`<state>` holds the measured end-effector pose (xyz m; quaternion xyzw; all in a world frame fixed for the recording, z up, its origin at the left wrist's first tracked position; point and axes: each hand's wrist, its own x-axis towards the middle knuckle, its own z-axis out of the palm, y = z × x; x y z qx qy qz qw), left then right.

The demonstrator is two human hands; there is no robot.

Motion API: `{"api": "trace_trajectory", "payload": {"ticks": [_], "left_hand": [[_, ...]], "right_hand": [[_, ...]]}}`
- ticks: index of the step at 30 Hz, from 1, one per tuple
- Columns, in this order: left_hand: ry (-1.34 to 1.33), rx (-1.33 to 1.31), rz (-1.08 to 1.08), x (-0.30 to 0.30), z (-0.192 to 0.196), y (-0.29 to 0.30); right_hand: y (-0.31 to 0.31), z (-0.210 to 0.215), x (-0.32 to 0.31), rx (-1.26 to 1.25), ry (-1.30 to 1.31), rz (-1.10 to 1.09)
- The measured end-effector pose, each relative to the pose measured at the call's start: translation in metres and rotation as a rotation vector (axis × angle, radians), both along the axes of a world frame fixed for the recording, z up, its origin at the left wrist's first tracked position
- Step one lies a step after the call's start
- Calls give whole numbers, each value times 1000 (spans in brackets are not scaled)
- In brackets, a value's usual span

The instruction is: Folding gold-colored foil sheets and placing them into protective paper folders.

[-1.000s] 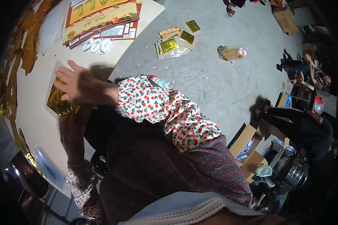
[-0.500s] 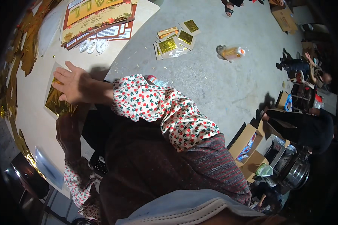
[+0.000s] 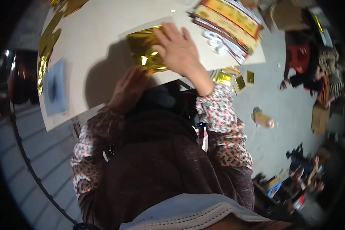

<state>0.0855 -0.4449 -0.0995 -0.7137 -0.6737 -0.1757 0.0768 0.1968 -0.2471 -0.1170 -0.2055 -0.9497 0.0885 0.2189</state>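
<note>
A shiny gold foil sheet lies on the pale table near its front edge. My right hand lies flat on the sheet's right part, fingers spread. My left hand rests in shadow at the table's front edge, just below the sheet, fingers together; whether it grips the sheet's edge is unclear. Both sleeves carry a floral print.
A stack of red and yellow printed paper packs sits at the table's right end. More gold foil lies along the left side beside a blue-grey sheet. Gold packets and a bottle lie on the grey floor.
The view has swung, so the table now sits at the top. My right hand stays pressed on the gold sheet; my left hand has come up to the table's edge below it.
</note>
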Motion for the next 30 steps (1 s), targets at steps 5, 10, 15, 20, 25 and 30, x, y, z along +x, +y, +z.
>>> {"api": "trace_trajectory", "payload": {"ticks": [5, 10, 15, 20, 25, 30], "left_hand": [[-108, 125, 23, 17, 6, -6], [-149, -3, 32, 19, 8, -5], [-172, -22, 44, 28, 15, -2], [-64, 66, 105, 38, -2, -8], [-55, 45, 106, 36, -5, -16], [-54, -21, 153, 39, 5, -6]], "right_hand": [[-4, 5, -5, 27, -56, 37], [-5, 7, -6, 61, -123, 36], [-5, 7, -7, 68, -137, 44], [-4, 7, -4, 69, -127, 37], [-4, 8, -3, 64, -128, 46], [-3, 8, -3, 66, -132, 45]]}}
